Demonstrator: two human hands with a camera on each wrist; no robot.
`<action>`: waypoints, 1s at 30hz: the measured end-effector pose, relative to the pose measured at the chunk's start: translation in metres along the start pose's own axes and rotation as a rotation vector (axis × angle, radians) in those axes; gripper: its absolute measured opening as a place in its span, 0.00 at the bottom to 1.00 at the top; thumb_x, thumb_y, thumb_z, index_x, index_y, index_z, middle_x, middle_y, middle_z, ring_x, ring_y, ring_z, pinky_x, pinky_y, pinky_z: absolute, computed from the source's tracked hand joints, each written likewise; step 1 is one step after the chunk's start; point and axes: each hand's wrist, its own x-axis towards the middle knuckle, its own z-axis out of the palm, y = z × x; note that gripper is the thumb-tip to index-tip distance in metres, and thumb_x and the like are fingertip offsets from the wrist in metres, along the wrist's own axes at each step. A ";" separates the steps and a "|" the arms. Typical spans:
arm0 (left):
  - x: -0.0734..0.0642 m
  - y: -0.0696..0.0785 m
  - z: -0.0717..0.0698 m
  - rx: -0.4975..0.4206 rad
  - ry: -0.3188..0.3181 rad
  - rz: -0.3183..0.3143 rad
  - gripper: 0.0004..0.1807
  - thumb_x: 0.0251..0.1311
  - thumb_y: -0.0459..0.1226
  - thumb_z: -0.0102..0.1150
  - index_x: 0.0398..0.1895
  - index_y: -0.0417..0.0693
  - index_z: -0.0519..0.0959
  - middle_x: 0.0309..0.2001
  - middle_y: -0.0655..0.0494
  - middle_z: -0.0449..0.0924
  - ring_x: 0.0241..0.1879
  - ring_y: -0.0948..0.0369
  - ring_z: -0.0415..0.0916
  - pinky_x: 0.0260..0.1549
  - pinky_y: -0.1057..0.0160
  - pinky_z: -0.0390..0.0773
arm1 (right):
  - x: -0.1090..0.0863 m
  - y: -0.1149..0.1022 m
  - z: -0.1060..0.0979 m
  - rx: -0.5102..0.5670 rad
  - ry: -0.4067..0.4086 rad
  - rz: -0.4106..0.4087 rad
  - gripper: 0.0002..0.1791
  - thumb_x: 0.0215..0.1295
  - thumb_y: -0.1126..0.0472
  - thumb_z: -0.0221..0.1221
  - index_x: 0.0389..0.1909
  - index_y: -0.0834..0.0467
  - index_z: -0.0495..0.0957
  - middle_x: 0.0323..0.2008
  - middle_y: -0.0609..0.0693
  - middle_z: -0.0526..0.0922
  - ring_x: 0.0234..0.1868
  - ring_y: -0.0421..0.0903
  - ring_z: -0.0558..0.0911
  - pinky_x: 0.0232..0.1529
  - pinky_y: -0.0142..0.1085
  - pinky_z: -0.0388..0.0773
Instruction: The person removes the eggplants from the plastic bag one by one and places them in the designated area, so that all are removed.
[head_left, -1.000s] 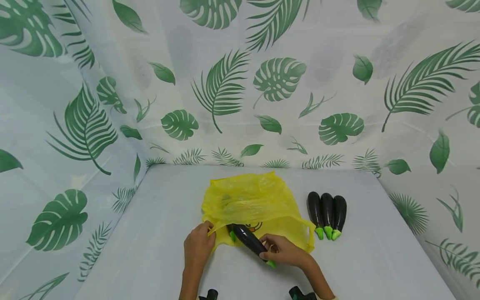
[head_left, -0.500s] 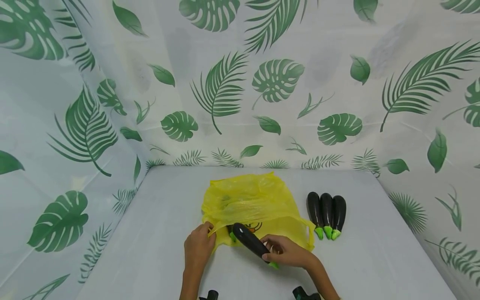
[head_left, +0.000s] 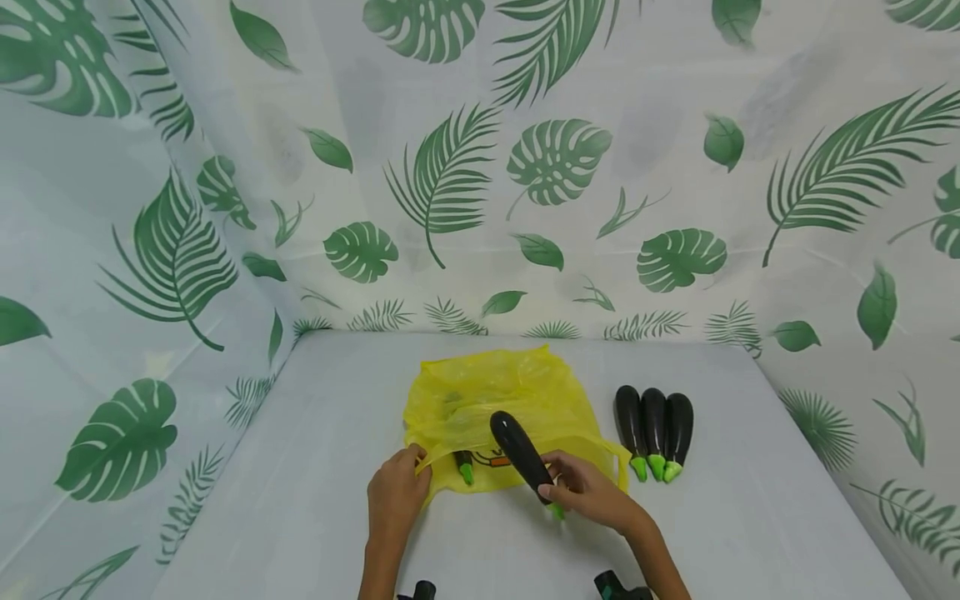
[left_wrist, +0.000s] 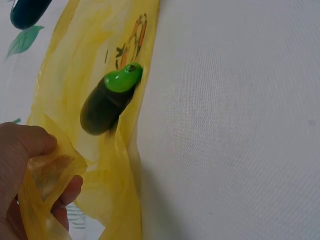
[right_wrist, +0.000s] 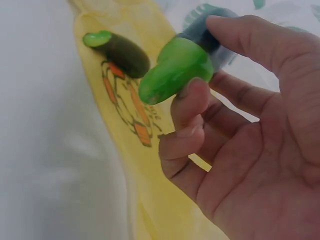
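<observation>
A yellow plastic bag (head_left: 517, 383) lies flat on the table with its mouth toward me. My left hand (head_left: 400, 492) pinches the left edge of that mouth; the left wrist view shows the thumb and fingers on the thin film. One eggplant (left_wrist: 102, 111) lies in the bag's opening, its green stem end toward me. My right hand (head_left: 588, 492) holds another dark eggplant (head_left: 519, 450) near its green stem end, raised and tilted over the front of the bag. In the right wrist view, thumb and fingertips grip it close to the green cap (right_wrist: 177, 70).
Three eggplants (head_left: 655, 429) lie side by side on the white table (head_left: 750, 517), right of the bag, green ends toward me. Leaf-printed cloth (head_left: 465, 200) hangs behind and to the left and right of the table.
My right hand has drawn the eggplant out of the bag's mouth and lifted it up and to the right. The left hand has stayed on the bag's edge.
</observation>
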 end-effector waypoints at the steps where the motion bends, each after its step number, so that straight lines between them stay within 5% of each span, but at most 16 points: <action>1: 0.000 0.000 0.000 0.003 -0.002 0.000 0.06 0.52 0.35 0.64 0.34 0.47 0.82 0.29 0.54 0.84 0.21 0.62 0.74 0.22 0.63 0.74 | -0.001 0.000 -0.001 0.010 0.015 0.001 0.24 0.70 0.59 0.55 0.61 0.67 0.68 0.43 0.59 0.79 0.30 0.38 0.77 0.30 0.38 0.78; 16: -0.001 0.001 0.000 0.007 0.009 0.003 0.05 0.52 0.34 0.65 0.33 0.47 0.82 0.29 0.55 0.85 0.21 0.62 0.75 0.22 0.63 0.74 | -0.013 -0.005 -0.016 0.120 0.368 0.090 0.25 0.67 0.58 0.59 0.61 0.64 0.68 0.47 0.58 0.76 0.34 0.41 0.81 0.32 0.33 0.78; 30: 0.000 0.002 0.000 0.009 -0.013 -0.010 0.06 0.53 0.35 0.65 0.35 0.47 0.82 0.31 0.54 0.85 0.21 0.64 0.73 0.23 0.63 0.74 | -0.032 -0.013 -0.035 0.126 0.641 0.018 0.22 0.70 0.58 0.56 0.60 0.63 0.67 0.39 0.42 0.78 0.31 0.37 0.78 0.33 0.28 0.79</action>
